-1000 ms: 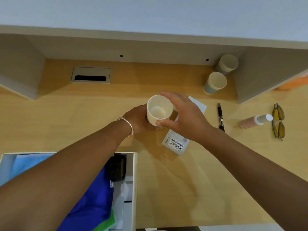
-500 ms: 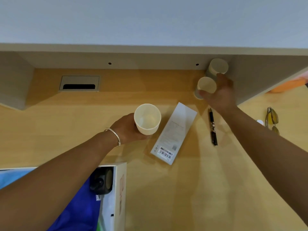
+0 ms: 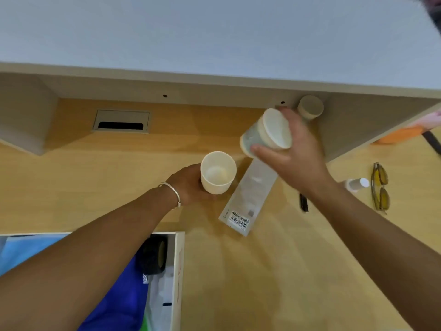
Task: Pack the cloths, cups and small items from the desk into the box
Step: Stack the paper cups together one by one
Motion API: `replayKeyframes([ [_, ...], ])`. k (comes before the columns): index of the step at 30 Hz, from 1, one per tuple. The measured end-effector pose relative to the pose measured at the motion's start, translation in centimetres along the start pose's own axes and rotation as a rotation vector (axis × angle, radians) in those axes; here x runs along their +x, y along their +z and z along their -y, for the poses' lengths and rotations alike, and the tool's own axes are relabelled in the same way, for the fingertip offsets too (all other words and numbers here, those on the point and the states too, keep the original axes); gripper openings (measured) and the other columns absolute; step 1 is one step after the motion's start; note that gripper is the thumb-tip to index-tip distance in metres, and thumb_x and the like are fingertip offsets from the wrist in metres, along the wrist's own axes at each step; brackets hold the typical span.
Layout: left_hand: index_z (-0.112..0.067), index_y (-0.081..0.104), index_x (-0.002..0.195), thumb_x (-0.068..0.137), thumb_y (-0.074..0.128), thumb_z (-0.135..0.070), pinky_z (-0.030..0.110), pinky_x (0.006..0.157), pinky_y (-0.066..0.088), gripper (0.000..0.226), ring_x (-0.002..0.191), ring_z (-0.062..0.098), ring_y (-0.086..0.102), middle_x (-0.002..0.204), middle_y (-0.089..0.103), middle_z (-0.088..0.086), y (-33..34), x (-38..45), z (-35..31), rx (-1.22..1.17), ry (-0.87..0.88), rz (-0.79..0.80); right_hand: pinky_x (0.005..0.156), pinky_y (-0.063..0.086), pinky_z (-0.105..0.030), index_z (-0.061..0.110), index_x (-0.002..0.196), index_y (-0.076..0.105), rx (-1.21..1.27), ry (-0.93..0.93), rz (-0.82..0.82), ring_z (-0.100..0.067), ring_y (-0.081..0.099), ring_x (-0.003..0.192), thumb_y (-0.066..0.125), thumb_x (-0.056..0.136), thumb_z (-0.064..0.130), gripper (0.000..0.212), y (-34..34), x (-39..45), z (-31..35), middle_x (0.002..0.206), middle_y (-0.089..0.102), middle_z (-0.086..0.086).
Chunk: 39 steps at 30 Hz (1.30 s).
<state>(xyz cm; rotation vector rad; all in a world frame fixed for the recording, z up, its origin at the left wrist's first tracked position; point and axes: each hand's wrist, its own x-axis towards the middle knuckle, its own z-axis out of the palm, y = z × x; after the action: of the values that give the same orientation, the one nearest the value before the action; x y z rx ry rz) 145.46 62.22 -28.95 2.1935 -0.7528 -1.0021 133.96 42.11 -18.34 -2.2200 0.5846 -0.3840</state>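
My left hand (image 3: 188, 187) holds a cream paper cup (image 3: 217, 172) upright above the desk's middle. To its right, my right hand (image 3: 296, 154) grips a second paper cup (image 3: 267, 132), tilted, pale grey outside and cream inside, lifted off the desk. A third cup (image 3: 310, 107) stands under the shelf at the back right. The white box (image 3: 179, 271) sits at the lower left, open, with blue cloths (image 3: 119, 304) and a black roll (image 3: 155, 256) inside; my left forearm hides much of it.
A long white carton with a barcode (image 3: 248, 199) lies between my hands. A black pen (image 3: 303, 203), a small bottle with a white cap (image 3: 356, 183) and yellow-lensed glasses (image 3: 380, 186) lie to the right. A cable grommet (image 3: 121, 121) is at the back left.
My right hand reached to the back right, closed on the nearer of the two cups there and lifted it toward the middle. The left hand kept its cup.
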Motion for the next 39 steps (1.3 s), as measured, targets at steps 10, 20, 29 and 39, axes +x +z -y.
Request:
replayKeyframes([
  [10,-0.03,0.052,0.116,0.069,0.078,-0.024,0.037,0.089,0.049,0.054,0.103,0.021,0.061,0.107,0.065,-0.006,-0.4,-0.1,-0.4,0.04,0.095,0.073,0.071,0.038,-0.03,0.025,0.145,0.03,-0.396,-0.214,0.268,-0.019,0.051,0.101,0.065,0.075,0.056,0.085,3.2,-2.8,5.9,0.124,0.047,0.001],
  [20,-0.058,0.049,0.087,0.051,0.059,-0.059,0.042,0.086,0.052,0.038,0.093,0.017,0.063,0.094,0.065,-0.018,-0.4,-0.5,-0.4,0.01,0.019,0.066,0.112,0.023,-0.036,0.013,0.151,0.014,-0.459,-0.274,0.394,-0.022,0.021,0.141,0.066,0.074,0.062,0.105,6.5,-3.8,2.1,0.156,0.023,-0.007],
  [29,-0.057,0.047,0.088,0.049,0.075,-0.057,0.028,0.079,0.045,0.048,0.095,0.01,0.06,0.091,0.058,-0.028,-0.1,-0.2,-0.4,0.002,-0.027,0.012,0.102,0.04,-0.032,0.018,0.145,0.035,0.016,0.124,-0.035,-0.015,0.045,0.126,0.068,0.082,0.045,0.076,2.9,-0.6,-4.8,0.139,0.047,-0.004],
  [39,-0.054,0.046,0.098,0.04,0.075,-0.054,0.037,0.097,0.045,0.065,0.109,0.015,0.058,0.104,0.057,-0.024,-0.1,-0.1,-0.6,-0.117,-0.024,0.006,0.102,0.038,-0.036,0.013,0.135,0.042,-0.287,0.423,-0.126,-0.025,0.048,0.123,0.068,0.075,0.052,0.076,-0.9,13.5,-17.5,0.134,0.05,-0.011],
])
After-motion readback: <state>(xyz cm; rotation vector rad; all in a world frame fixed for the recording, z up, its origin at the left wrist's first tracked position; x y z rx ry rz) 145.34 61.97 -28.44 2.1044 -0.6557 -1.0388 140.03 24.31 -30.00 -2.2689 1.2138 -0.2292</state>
